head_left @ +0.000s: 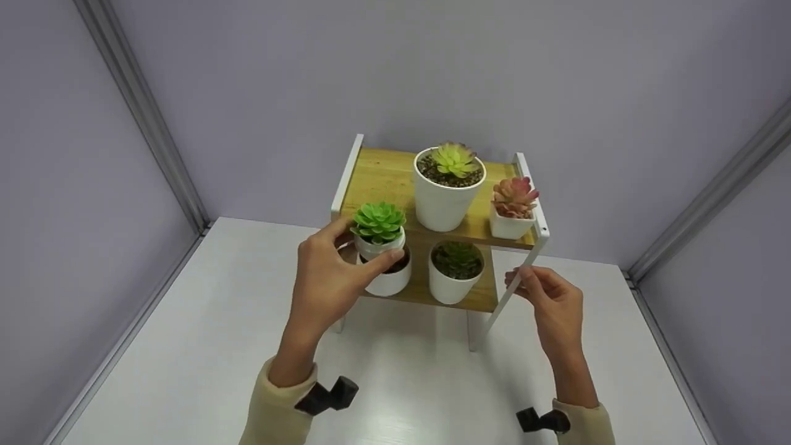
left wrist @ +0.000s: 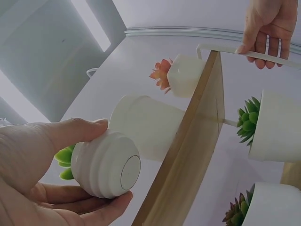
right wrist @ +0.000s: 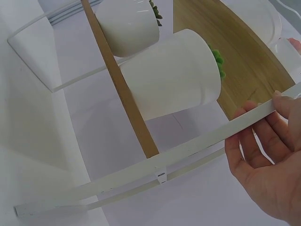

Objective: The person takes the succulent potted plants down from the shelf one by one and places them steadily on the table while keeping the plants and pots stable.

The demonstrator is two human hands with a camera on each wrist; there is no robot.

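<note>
My left hand [head_left: 327, 272] holds a small ribbed white pot with a bright green succulent [head_left: 379, 222] between thumb and fingers, just in front of the upper shelf's left end. In the left wrist view the small pot [left wrist: 107, 165] is tilted, its round base showing, apart from the wooden board [left wrist: 188, 155]. My right hand [head_left: 553, 303] grips the white metal front leg [head_left: 511, 290] at the stand's right side, below the upper shelf. The right wrist view shows the thumb and fingers of that hand [right wrist: 270, 146] around the white bar [right wrist: 207, 136].
On the upper shelf [head_left: 383, 170] stand a large white pot [head_left: 445, 201] with a yellow-green succulent and a small square pot [head_left: 511, 227] with a pink one. Two white pots [head_left: 389, 282] [head_left: 454, 287] stand on the lower shelf. Grey walls surround the white table [head_left: 247, 346].
</note>
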